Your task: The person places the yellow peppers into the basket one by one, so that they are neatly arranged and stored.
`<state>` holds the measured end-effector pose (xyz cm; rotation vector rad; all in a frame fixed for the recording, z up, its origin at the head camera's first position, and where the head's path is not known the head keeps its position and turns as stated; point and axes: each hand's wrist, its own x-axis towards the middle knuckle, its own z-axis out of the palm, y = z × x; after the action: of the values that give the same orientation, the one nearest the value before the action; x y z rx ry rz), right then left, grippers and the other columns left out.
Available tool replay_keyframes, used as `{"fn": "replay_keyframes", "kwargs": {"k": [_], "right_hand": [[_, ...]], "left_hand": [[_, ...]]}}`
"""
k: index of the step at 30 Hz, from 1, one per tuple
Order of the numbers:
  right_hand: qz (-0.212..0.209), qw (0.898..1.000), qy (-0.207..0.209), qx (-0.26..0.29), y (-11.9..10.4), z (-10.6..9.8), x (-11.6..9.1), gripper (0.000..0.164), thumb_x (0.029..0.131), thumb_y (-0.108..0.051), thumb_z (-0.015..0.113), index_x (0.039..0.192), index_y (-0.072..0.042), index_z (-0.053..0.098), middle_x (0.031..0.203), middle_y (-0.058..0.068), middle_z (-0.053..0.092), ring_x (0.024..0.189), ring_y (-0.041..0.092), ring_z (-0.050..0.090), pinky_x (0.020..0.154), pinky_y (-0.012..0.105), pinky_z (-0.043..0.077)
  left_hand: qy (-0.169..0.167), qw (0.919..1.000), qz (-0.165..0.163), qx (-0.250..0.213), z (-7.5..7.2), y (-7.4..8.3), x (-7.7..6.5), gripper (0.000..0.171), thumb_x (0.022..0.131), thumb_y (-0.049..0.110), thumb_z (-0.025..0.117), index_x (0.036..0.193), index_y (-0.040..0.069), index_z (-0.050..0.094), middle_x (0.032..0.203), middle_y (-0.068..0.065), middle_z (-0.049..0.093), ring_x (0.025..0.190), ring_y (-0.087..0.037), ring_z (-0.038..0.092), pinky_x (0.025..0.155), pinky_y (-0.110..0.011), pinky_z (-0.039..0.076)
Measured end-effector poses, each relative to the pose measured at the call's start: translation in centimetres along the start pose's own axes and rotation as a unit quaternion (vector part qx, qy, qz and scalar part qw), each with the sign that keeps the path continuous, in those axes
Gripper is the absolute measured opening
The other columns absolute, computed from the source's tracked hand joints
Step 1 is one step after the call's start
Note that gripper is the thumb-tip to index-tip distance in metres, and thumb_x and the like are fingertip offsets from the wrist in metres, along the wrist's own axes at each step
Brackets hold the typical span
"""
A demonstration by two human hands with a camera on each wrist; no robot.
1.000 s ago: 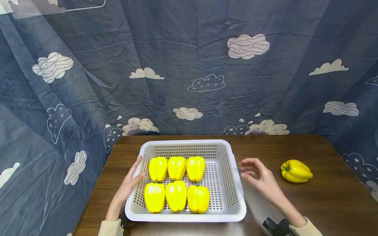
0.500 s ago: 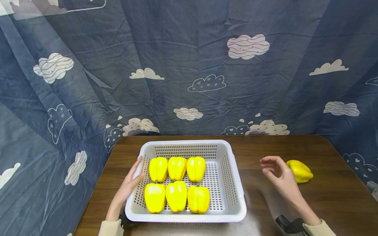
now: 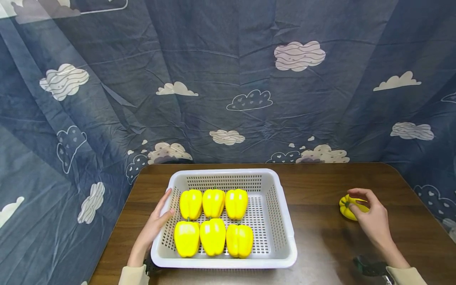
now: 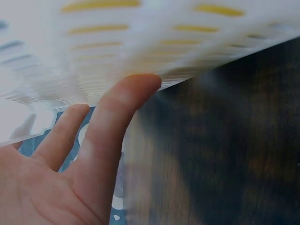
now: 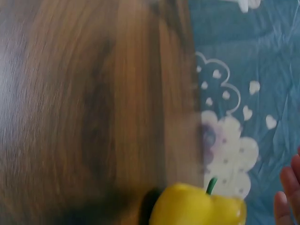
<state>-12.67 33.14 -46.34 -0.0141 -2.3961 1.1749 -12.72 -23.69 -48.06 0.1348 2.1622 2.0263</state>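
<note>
A white perforated basket (image 3: pixel 276 221) on the table holds several yellow bell peppers (image 3: pixel 212 236) in two rows. My left hand (image 3: pixel 153 223) rests along the outside of its left wall, fingers fairly straight. The left wrist view shows the thumb (image 4: pixel 112 126) against the slotted wall. Off to the right lies a single yellow bell pepper (image 3: pixel 347 206) on its side, stem leftward. Above it is my right hand (image 3: pixel 372 215), thumb and fingers spread apart and partly covering it. In the right wrist view the fingers (image 5: pixel 291 185) stand apart from this pepper (image 5: pixel 197 206).
The brown wooden table (image 3: pixel 313 178) has its far edge against a dark blue curtain (image 3: pixel 213 114) with cloud prints. A stretch of tabletop separates the basket from the lone pepper. Dark wrist devices (image 3: pixel 368 267) show below the right hand.
My right hand has travelled rightward from beside the basket's right wall to over the lone pepper. The left hand, basket and peppers stay put.
</note>
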Motion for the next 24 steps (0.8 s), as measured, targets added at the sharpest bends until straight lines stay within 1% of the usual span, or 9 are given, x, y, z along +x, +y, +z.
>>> {"fn": "replay_keyframes", "kwargs": {"k": [4, 9, 12, 14, 16, 19, 21, 23, 24], "right_hand": [[0.003, 1.0, 0.0, -0.025, 1.2, -0.5, 0.2, 0.033, 0.081, 0.007, 0.063, 0.113, 0.002, 0.058, 0.101, -0.024, 0.051, 0.092, -0.012, 0.045, 0.076, 0.004, 0.034], [-0.015, 0.999, 0.001, -0.04, 2.8, -0.8, 0.6, 0.035, 0.078, 0.009, 0.065, 0.112, 0.003, 0.059, 0.101, -0.023, 0.05, 0.093, -0.016, 0.04, 0.077, 0.005, 0.031], [-0.024, 0.998, -0.001, -0.059, 3.7, -1.0, 0.7, 0.038, 0.075, 0.011, 0.065, 0.112, 0.003, 0.06, 0.104, -0.009, 0.054, 0.096, -0.014, 0.039, 0.08, 0.005, 0.029], [-0.016, 0.997, -0.008, -0.078, 4.1, -1.1, 0.7, 0.039, 0.075, 0.01, 0.064, 0.113, 0.002, 0.059, 0.107, 0.005, 0.055, 0.103, 0.0, 0.045, 0.084, 0.007, 0.027], [-0.005, 0.995, -0.02, -0.093, 4.4, -1.2, 0.7, 0.041, 0.076, 0.01, 0.062, 0.116, 0.002, 0.058, 0.113, 0.016, 0.053, 0.109, 0.019, 0.048, 0.091, 0.014, 0.028], [0.013, 0.994, -0.043, -0.101, 4.8, -1.4, 0.7, 0.044, 0.077, 0.009, 0.06, 0.12, 0.004, 0.055, 0.12, 0.024, 0.049, 0.111, 0.046, 0.043, 0.099, 0.039, 0.03], [0.016, 0.994, -0.054, -0.099, 5.1, -1.5, 0.8, 0.047, 0.076, 0.01, 0.059, 0.122, 0.005, 0.053, 0.121, 0.028, 0.047, 0.111, 0.05, 0.041, 0.094, 0.055, 0.03], [0.02, 0.993, -0.066, -0.101, 5.3, -1.6, 0.8, 0.048, 0.076, 0.01, 0.059, 0.123, 0.007, 0.052, 0.121, 0.03, 0.045, 0.111, 0.053, 0.041, 0.087, 0.062, 0.029], [0.02, 0.992, -0.07, -0.103, 5.5, -1.6, 0.8, 0.048, 0.075, 0.01, 0.059, 0.123, 0.007, 0.052, 0.121, 0.031, 0.045, 0.11, 0.053, 0.041, 0.086, 0.062, 0.03]], "left_hand": [[-0.002, 1.0, 0.004, 0.005, 0.0, -0.1, 0.0, 0.064, 0.1, 0.015, 0.046, 0.154, 0.026, 0.015, 0.159, -0.014, 0.005, 0.136, -0.048, 0.021, 0.092, -0.065, 0.038], [0.0, 1.0, 0.005, 0.006, 0.0, -0.1, 0.1, 0.064, 0.1, 0.014, 0.046, 0.154, 0.026, 0.015, 0.159, -0.014, 0.005, 0.136, -0.048, 0.021, 0.093, -0.066, 0.037], [0.001, 1.0, 0.001, 0.001, 0.0, -0.1, 0.1, 0.064, 0.1, 0.014, 0.046, 0.154, 0.026, 0.015, 0.159, -0.014, 0.005, 0.136, -0.049, 0.021, 0.092, -0.065, 0.038], [0.001, 1.0, -0.001, -0.002, 0.0, -0.1, 0.1, 0.064, 0.1, 0.013, 0.046, 0.154, 0.027, 0.015, 0.159, -0.014, 0.006, 0.136, -0.049, 0.021, 0.092, -0.065, 0.038], [0.0, 1.0, -0.001, -0.005, 0.0, -0.1, 0.1, 0.064, 0.1, 0.013, 0.045, 0.154, 0.027, 0.015, 0.159, -0.014, 0.005, 0.136, -0.049, 0.021, 0.092, -0.065, 0.038], [0.0, 1.0, 0.002, -0.003, 0.0, -0.1, 0.1, 0.064, 0.1, 0.012, 0.045, 0.154, 0.026, 0.014, 0.159, -0.013, 0.005, 0.137, -0.048, 0.02, 0.093, -0.065, 0.037], [0.0, 1.0, 0.004, 0.0, 0.0, -0.1, 0.1, 0.064, 0.1, 0.012, 0.045, 0.154, 0.026, 0.015, 0.159, -0.013, 0.005, 0.137, -0.048, 0.02, 0.093, -0.065, 0.037], [0.002, 1.0, 0.006, 0.004, 0.0, -0.1, 0.1, 0.064, 0.1, 0.012, 0.045, 0.154, 0.026, 0.015, 0.159, -0.013, 0.005, 0.137, -0.048, 0.02, 0.093, -0.064, 0.037], [0.002, 1.0, 0.007, 0.005, 0.0, -0.1, 0.1, 0.064, 0.1, 0.012, 0.045, 0.154, 0.026, 0.015, 0.159, -0.013, 0.005, 0.137, -0.048, 0.02, 0.093, -0.064, 0.037]]}}
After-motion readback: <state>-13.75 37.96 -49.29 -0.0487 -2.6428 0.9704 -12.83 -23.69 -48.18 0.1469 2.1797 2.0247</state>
